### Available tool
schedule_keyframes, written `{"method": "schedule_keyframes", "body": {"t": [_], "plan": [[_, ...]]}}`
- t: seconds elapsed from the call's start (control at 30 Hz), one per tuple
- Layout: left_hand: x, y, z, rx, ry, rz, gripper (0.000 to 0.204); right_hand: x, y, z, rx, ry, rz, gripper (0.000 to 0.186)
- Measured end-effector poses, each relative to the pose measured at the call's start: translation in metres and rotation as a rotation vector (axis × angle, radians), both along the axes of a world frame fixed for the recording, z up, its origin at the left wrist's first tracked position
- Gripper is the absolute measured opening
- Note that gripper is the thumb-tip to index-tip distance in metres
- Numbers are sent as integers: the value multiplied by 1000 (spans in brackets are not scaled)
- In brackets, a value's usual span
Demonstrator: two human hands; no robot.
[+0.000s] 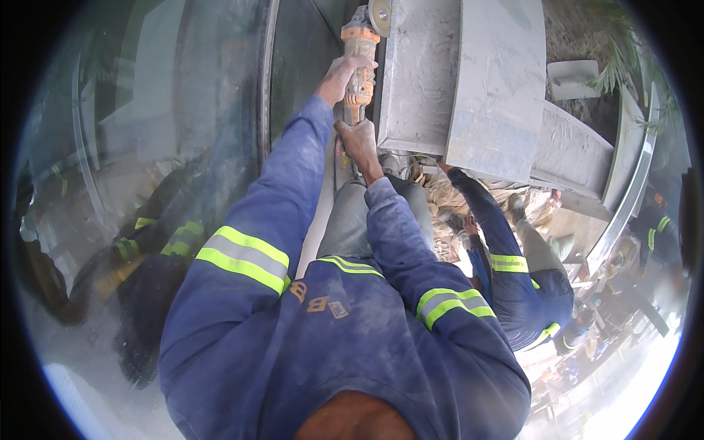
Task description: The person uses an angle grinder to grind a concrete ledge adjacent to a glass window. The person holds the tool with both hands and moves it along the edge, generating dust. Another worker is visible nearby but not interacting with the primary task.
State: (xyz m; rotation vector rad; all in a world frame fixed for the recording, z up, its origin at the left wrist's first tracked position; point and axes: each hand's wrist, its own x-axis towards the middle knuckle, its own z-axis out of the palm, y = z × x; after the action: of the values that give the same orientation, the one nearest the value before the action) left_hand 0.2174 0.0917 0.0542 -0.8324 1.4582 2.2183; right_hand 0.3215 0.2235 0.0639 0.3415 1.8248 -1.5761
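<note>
Both my arms stretch forward onto a dusty orange-and-grey angle grinder (360,55). Around the middle of its body my left hand (339,81) is closed, the thumb lying across the casing. Closer to me, my right hand (359,144) is wrapped around the rear handle. A round disc (380,15) shows at the tool's far end, against the edge of a grey, dust-covered slab (421,70). Whether the disc is spinning I cannot tell. My fingertips are partly hidden behind the tool.
Close on my left stands a glass panel (213,95) with reflections. A pale board (499,88) leans over the trough-like slabs on the right. A co-worker in a dark blue sleeve (506,249) crouches at my right, over crumpled sheeting (447,194). Palm leaves (627,55) hang at far right.
</note>
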Motion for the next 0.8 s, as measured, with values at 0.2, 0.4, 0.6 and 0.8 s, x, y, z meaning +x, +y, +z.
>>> {"method": "schedule_keyframes", "body": {"t": [0.2, 0.4, 0.6, 0.8], "plan": [[2, 4, 9, -9, -17, -7, 47, 4, 2, -9, 25, -63, 36, 30], [8, 4, 10, 1, -28, 46, 39, 9, 1, -1, 35, -33, 16, 33], [12, 5, 12, -9, -46, 31, 40, 15, 2, -10, 73, -50, 37, 38], [16, 1, 9, -9, -33, -21, 47, 21, 3, -18, 97, -6, 67, 42]]}}
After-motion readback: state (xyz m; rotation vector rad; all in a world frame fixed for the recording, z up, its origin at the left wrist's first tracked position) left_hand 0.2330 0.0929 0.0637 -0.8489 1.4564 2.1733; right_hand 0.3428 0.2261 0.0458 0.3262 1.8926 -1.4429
